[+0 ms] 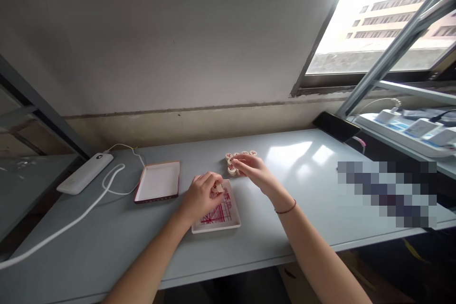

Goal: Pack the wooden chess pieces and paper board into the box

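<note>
The left fingers are curled around red-marked pieces, held between thumb and fingertips over the patterned tray; beyond it, round pieces are clustered on the surface, partly covered by the right fingers, whose grasp cannot be told.

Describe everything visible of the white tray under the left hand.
The white tray is shallow and four-sided, with a low raised rim, and looks like plastic. Red line-work shows inside; whether printed on the base or on something lying there is unclear. It sits flat, open side up, on the grey table. The left hand, holding at least one pale piece, hides part of its left side; contact is unclear.
</note>
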Tool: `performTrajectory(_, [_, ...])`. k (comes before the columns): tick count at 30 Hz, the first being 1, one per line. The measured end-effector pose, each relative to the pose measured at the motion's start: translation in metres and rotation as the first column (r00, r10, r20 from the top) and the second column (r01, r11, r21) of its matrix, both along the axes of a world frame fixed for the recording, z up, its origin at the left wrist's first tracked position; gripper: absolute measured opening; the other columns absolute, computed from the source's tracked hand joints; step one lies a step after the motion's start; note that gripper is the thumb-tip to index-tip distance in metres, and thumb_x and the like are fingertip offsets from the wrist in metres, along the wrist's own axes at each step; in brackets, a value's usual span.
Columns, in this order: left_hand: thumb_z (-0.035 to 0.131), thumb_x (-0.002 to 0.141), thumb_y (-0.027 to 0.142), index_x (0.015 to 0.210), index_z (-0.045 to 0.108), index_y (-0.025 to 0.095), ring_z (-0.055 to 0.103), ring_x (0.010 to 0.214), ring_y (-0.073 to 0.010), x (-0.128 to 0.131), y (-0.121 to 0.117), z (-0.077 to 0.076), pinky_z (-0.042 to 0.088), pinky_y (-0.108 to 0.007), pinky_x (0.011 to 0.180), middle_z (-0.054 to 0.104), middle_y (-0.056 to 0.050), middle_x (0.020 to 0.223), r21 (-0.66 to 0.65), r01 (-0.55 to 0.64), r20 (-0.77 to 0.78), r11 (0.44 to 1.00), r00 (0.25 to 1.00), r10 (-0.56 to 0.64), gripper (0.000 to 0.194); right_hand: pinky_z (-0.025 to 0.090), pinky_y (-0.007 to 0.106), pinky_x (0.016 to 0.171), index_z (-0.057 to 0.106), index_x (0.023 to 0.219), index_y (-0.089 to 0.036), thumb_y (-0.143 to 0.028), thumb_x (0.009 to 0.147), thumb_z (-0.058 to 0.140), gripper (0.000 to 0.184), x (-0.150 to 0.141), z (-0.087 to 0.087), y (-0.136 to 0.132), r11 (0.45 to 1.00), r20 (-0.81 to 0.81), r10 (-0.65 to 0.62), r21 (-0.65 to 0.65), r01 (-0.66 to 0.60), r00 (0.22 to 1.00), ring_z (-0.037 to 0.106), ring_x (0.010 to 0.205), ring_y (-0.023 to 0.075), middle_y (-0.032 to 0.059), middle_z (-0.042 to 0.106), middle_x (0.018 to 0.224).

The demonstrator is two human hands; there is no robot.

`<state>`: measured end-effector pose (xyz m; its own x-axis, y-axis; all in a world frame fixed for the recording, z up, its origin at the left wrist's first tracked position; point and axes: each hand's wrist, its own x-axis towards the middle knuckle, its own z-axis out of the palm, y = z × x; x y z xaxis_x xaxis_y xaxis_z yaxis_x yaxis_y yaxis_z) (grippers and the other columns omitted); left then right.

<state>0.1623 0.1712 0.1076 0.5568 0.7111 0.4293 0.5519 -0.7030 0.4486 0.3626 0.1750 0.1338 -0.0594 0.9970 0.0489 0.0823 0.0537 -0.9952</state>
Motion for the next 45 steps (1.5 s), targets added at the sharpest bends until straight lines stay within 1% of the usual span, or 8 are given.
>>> performTrajectory(9, [0.056,0.084,0.019,0.078,0.060,0.021,0.058,0.082,-0.0159,0.004,0.003,0.001,0.040,-0.034,0.082,0.064,0.000,0.086,0.014,0.021,-0.113,1.000,0.993,-0.019,0.007,0.043,0.027,0.061,0.063,0.090,-0.016,-0.054,0.074,0.065,0.042,0.000,-0.010,0.003,0.998,0.022,0.063,0.010,-0.064,0.998,0.058,0.077,0.0168,0.0063,0.064,0.082])
performTrajectory(18, [0.067,0.073,0.034,0.080,0.071,0.029,0.053,0.086,-0.0202,-0.019,-0.011,0.035,0.039,-0.036,0.081,0.066,0.000,0.088,-0.126,0.167,-0.305,0.978,0.931,-0.199,0.009,0.044,0.026,0.057,0.064,0.096,-0.018,-0.053,0.077,0.060,0.040,0.000,-0.014,0.002,0.992,0.199,0.065,0.093,-0.084,0.978,0.056,0.071,0.0149,0.0042,0.060,0.081])
performTrajectory(26, [0.066,0.078,0.032,0.082,0.070,0.026,0.052,0.091,-0.0212,-0.011,-0.011,0.027,0.036,-0.038,0.081,0.065,-0.001,0.089,-0.082,0.156,-0.396,0.984,0.901,-0.176,0.008,0.041,0.024,0.056,0.063,0.095,-0.019,-0.047,0.080,0.059,0.032,-0.001,-0.012,0.000,0.988,0.298,0.063,0.114,-0.101,0.952,0.053,0.066,0.0120,0.0028,0.060,0.082])
performTrajectory(31, [0.057,0.086,0.028,0.097,0.067,0.024,0.053,0.089,-0.0205,0.006,0.001,0.020,0.036,-0.037,0.079,0.062,-0.004,0.089,0.075,0.061,-0.396,0.995,0.918,-0.027,0.014,0.039,0.024,0.052,0.060,0.095,-0.019,-0.044,0.080,0.059,0.030,0.000,-0.012,0.001,0.985,0.307,0.043,0.144,-0.091,0.951,0.050,0.062,0.0109,0.0018,0.058,0.080])
performTrajectory(36, [0.062,0.083,0.031,0.103,0.064,0.024,0.054,0.096,-0.0237,0.005,0.010,0.010,0.041,-0.039,0.081,0.062,-0.005,0.102,0.040,0.006,-0.356,0.999,0.934,0.009,0.021,0.041,0.024,0.057,0.059,0.089,-0.021,-0.030,0.076,0.062,0.017,0.000,-0.010,-0.003,0.962,0.477,0.043,0.218,-0.166,0.878,0.053,0.069,0.0133,0.0008,0.059,0.077])
performTrajectory(38, [0.060,0.084,0.033,0.107,0.062,0.023,0.054,0.097,-0.0234,0.000,0.012,0.022,0.043,-0.039,0.082,0.062,-0.005,0.105,0.037,-0.037,-0.244,0.999,0.969,0.045,0.025,0.043,0.025,0.063,0.060,0.087,-0.021,-0.022,0.074,0.062,0.013,-0.003,-0.009,-0.006,0.932,0.575,0.065,0.257,-0.255,0.815,0.054,0.075,0.0146,0.0010,0.060,0.080])
performTrajectory(41, [0.050,0.090,0.032,0.105,0.062,0.024,0.056,0.094,-0.0198,-0.008,0.000,0.061,0.046,-0.036,0.085,0.063,-0.004,0.100,0.019,-0.127,0.035,0.992,0.991,0.127,0.021,0.045,0.028,0.071,0.062,0.086,-0.021,-0.012,0.072,0.059,0.016,-0.008,-0.008,-0.011,0.880,0.692,0.075,0.293,-0.374,0.718,0.055,0.080,0.0164,0.0025,0.060,0.084])
performTrajectory(45, [0.040,0.094,0.041,0.102,0.064,0.029,0.060,0.082,-0.0186,-0.029,-0.071,0.097,0.053,-0.034,0.072,0.064,-0.003,0.090,-0.127,-0.011,0.216,0.992,0.976,0.039,0.028,0.046,0.031,0.076,0.064,0.085,-0.018,-0.008,0.073,0.057,0.017,-0.013,-0.011,-0.015,0.838,0.789,0.056,0.295,-0.458,0.611,0.055,0.086,0.0199,0.0060,0.059,0.088])
